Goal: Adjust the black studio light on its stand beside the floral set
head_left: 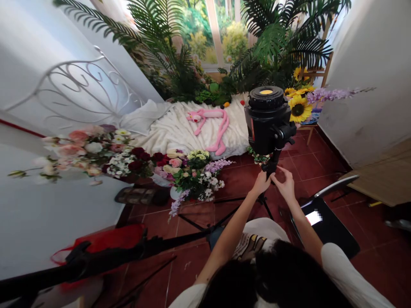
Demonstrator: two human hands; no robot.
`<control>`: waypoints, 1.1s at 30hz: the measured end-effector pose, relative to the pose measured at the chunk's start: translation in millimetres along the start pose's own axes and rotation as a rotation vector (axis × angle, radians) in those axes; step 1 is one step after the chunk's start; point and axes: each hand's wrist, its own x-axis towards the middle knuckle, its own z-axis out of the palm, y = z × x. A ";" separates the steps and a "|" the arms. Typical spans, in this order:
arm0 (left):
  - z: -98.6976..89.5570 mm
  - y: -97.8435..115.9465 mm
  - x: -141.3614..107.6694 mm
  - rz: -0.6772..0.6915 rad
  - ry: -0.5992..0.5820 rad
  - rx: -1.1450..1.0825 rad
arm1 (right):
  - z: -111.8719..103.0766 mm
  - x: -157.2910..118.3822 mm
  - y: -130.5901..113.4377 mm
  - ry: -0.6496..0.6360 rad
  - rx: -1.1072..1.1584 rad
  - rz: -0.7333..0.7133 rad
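Note:
A black studio light (268, 122) stands upright on a black stand right of the middle of the head view. My left hand (261, 184) is closed round the stand's upper pole, just below the light's bracket (274, 160). My right hand (285, 184) is at the other side of the pole, its thumb and fingers curved toward the joint, the fingertips at or near it. The exact contact of the right fingertips is too small to tell.
A bed with a cream blanket (175, 128) and a pink plush toy (221, 128) lies beyond. Flowers (192, 171) stand nearer. A black stand arm (105, 261) crosses the lower left. A black chair (337, 226) is at right, sunflowers (299, 108) behind.

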 end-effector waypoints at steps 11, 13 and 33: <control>-1.5 2.6 -0.8 0.014 -0.011 -0.016 | 19.7 31.6 -10.2 0.016 0.150 0.132; -3.2 6.4 -1.9 0.011 -0.011 -0.019 | 10.9 42.1 -24.2 0.033 0.145 0.074; -0.9 3.0 -5.1 0.011 0.003 0.022 | -34.6 53.9 -67.7 0.153 0.131 -0.094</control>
